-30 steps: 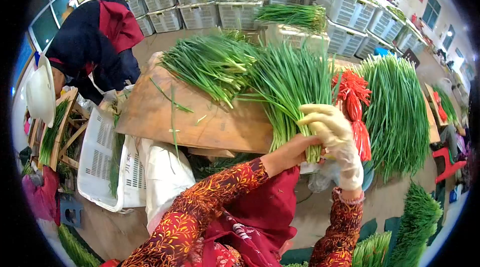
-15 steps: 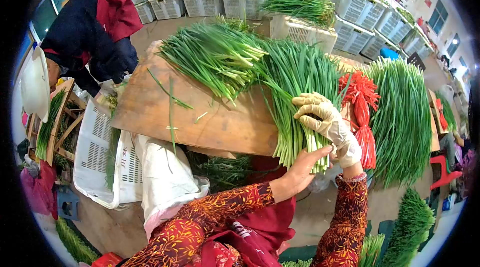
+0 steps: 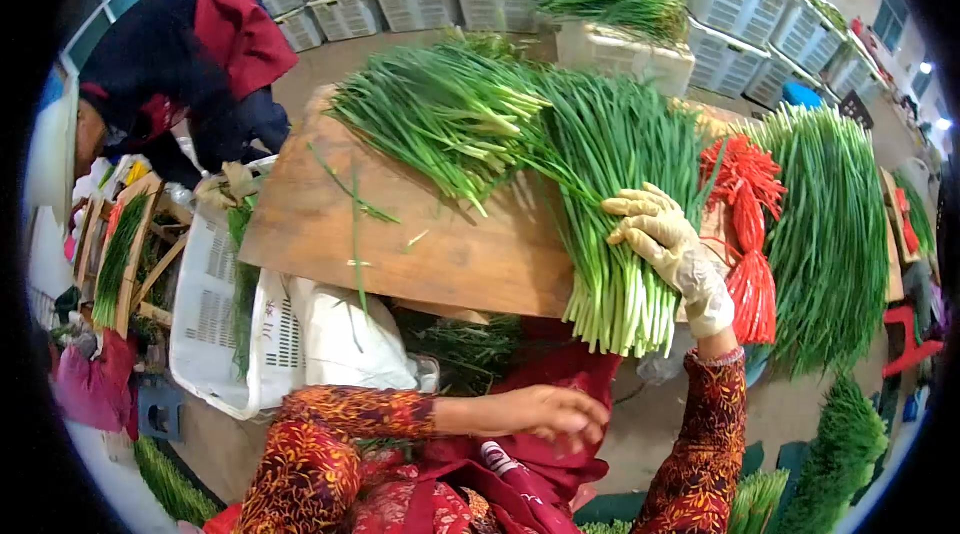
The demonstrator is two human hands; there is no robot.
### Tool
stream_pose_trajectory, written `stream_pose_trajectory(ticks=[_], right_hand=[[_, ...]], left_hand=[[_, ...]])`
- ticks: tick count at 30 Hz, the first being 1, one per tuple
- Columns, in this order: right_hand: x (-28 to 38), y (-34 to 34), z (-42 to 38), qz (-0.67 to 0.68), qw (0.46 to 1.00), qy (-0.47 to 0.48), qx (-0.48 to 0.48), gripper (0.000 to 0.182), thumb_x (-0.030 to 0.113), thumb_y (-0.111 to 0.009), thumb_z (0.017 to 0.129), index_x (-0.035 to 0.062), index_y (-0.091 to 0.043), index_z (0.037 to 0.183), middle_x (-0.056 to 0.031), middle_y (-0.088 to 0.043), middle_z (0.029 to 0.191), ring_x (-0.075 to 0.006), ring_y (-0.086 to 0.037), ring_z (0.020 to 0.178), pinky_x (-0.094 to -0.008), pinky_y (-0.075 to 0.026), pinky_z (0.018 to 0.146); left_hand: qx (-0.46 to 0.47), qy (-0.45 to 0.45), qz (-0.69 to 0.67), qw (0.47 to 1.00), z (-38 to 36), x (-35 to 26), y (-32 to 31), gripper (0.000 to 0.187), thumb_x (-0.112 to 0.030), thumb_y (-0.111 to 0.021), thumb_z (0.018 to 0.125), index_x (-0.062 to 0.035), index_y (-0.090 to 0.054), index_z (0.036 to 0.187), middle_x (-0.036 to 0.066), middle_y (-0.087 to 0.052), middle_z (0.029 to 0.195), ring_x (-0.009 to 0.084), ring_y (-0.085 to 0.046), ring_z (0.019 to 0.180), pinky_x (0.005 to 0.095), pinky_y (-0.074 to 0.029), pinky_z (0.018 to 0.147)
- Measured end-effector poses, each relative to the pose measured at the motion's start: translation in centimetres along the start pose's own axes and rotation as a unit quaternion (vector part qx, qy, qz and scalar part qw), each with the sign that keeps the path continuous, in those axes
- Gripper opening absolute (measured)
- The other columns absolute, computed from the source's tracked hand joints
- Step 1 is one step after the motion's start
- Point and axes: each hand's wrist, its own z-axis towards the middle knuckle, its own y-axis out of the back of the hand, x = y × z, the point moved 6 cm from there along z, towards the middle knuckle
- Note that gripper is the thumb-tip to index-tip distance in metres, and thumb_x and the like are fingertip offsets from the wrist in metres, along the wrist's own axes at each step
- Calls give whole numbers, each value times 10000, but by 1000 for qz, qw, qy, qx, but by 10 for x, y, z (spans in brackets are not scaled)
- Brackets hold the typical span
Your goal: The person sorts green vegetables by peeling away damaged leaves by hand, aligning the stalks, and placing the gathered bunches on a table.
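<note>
My right hand [image 3: 668,252], in a pale rubber glove, rests over a thick bunch of garlic chives [image 3: 620,174] on the wooden table. Its fingers curl across the stems, whose pale cut ends [image 3: 622,319] hang at the front edge. My bare left hand [image 3: 550,412] is below the table edge, in front of the dark red apron, apart from the chives. Its fingers are loosely bent, somewhat blurred, with nothing visible in them. Red plastic ties [image 3: 750,264] lie just right of my gloved hand.
Another chive pile [image 3: 440,119] lies left on the wooden table [image 3: 420,254]; a large bundle [image 3: 825,234] lies right. A white crate [image 3: 210,324] stands lower left. A co-worker [image 3: 190,74] bends beyond it. Stacked crates [image 3: 425,9] line the back.
My left hand has let go of the stem ends and moved down and left toward the apron. My right hand stays on the bunch. The view has shifted slightly.
</note>
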Motion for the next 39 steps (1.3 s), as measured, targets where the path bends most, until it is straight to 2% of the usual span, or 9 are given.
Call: stream_pose_trajectory(ticks=[8,11,12,17,18,19,24,32,39], right_hand=[[68,5,-1,-104,989,92,-54,483,406,-354,836,-14,-567,943,-205,-513,1100,-347,-434,1119,-501,-240,995],[103,12,-7,-60,965,242,-82,214,176,-453,867,5,-566,807,-135,-525,1112,-313,-429,1120,-425,-256,999],[57,8,-6,111,992,-29,-54,255,184,-449,871,-4,-573,753,-131,-536,1093,-300,-455,1083,-412,-266,986],[20,-3,-1,166,986,-24,14,285,155,-497,868,-8,-545,1097,-125,-515,1137,-222,-472,1057,-319,-355,922],[9,-6,-12,112,994,-16,2,308,174,-499,875,-1,-526,1127,-133,-528,1121,-224,-472,1061,-324,-343,938],[47,2,-1,27,992,-123,-25,255,162,-452,852,-8,-575,707,-121,-586,989,-274,-492,1024,-413,-275,963],[16,0,4,63,994,-36,-82,176,171,-587,786,41,-642,890,-128,-598,1003,-270,-527,973,-355,-387,869],[10,-4,21,68,997,-23,3,178,170,-585,782,25,-660,854,-109,-595,1045,-225,-508,1013,-316,-389,879],[-1,-4,4,215,976,-23,-34,248,159,-557,798,60,-597,1022,-110,-591,1062,-285,-514,1024,-332,-344,941]], left_hand=[[-193,-115,110,968,-137,40,23,396,-267,-481,888,-39,-401,1202,53,-544,1069,108,-529,892,253,-465,710],[-428,-168,122,880,-218,60,6,368,-257,-479,892,-21,-444,1172,63,-544,1071,115,-518,933,254,-444,767],[-454,-190,129,861,-244,73,1,368,-257,-479,892,-21,-444,1172,63,-544,1071,115,-518,933,254,-444,767],[-725,-122,246,632,-350,173,1,403,-328,-503,869,-17,-500,1125,81,-565,1039,152,-522,935,296,-421,832],[-729,-121,262,620,-365,191,7,413,-345,-511,862,-18,-511,1114,84,-567,1038,160,-520,949,297,-410,849],[-729,-110,246,629,-367,209,4,423,-353,-518,855,-22,-510,1119,99,-557,1059,177,-514,978,308,-401,866],[-721,-79,289,625,-371,198,0,427,-340,-545,838,-45,-508,1145,135,-510,1128,235,-468,1070,364,-356,928],[-412,-328,533,662,-174,-88,1,271,-50,-538,803,-28,-491,1068,88,-487,1146,181,-454,1081,299,-353,912],[-191,-461,722,479,-1,-158,-6,365,-239,-443,875,-101,-439,1214,98,-377,1303,268,-290,1252,390,-219,1035]])
